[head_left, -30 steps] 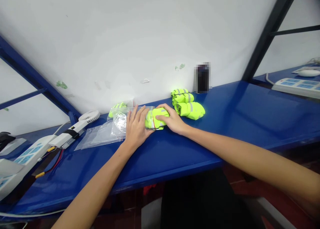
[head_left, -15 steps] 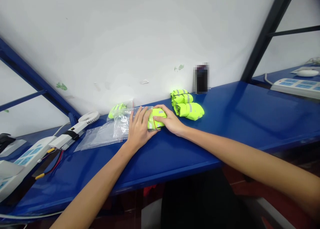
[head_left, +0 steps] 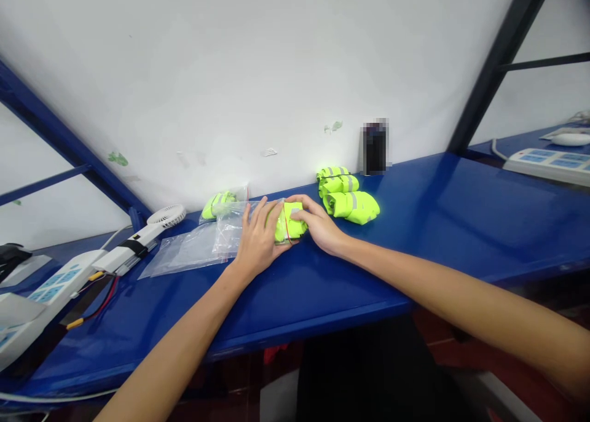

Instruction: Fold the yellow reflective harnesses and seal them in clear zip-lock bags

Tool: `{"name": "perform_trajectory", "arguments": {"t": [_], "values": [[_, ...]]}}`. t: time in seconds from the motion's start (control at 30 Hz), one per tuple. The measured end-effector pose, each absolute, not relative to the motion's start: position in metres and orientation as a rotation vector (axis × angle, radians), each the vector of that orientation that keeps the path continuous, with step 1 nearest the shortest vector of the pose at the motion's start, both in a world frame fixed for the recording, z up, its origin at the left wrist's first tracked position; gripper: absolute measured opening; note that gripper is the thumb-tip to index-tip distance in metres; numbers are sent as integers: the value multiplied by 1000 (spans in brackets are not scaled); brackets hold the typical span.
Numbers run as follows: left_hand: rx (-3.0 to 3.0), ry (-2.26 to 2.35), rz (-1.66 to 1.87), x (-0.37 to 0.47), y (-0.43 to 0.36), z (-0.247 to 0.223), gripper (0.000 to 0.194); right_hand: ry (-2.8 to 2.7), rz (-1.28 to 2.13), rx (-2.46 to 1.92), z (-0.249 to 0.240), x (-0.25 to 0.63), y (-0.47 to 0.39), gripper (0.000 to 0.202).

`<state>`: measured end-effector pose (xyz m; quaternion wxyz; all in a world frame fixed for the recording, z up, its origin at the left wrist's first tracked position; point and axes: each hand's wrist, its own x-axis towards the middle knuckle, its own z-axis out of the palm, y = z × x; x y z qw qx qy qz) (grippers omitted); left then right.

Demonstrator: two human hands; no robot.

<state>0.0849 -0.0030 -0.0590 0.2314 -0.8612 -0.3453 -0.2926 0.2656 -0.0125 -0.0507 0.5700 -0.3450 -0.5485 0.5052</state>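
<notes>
A rolled fluorescent yellow reflective vest (head_left: 295, 225) lies partly inside the mouth of a clear zip bag (head_left: 228, 225), whose red seal line crosses the vest. My left hand (head_left: 259, 234) is closed around the bag and the covered part of the vest, fingers on top and thumb along the near side. My right hand (head_left: 318, 222) grips the vest's right end, thumb on top and fingers behind it. The left end of the vest is hidden under my left hand.
More rolled yellow vests (head_left: 353, 206) sit to the right, near the wall. Flat clear bags (head_left: 179, 253) lie left, with a bagged yellow vest (head_left: 216, 204) behind. A white fan (head_left: 168, 215), wired battery pack (head_left: 122, 256) and power strip (head_left: 59, 281) line the left side.
The vest sits slightly deeper in the bag. My right thumb has slid a little to the right along it, while my left hand stays on the bag.
</notes>
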Motion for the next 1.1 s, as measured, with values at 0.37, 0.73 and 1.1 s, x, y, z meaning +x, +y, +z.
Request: {"name": "perform_trajectory", "arguments": {"t": [0.37, 0.73, 1.1], "values": [[-2448, -917, -728, 89, -6, -56, 70, -1234, 1214, -906, -62, 261, -12, 44], [-2493, -872, -744, 84, -5, -61, 61, -1323, 1296, -805, -57, 264, -14, 38], [-2666, -737, -925, 100, -17, -54, 57, -1335, 1448, -685, -56, 263, -18, 39]]}}
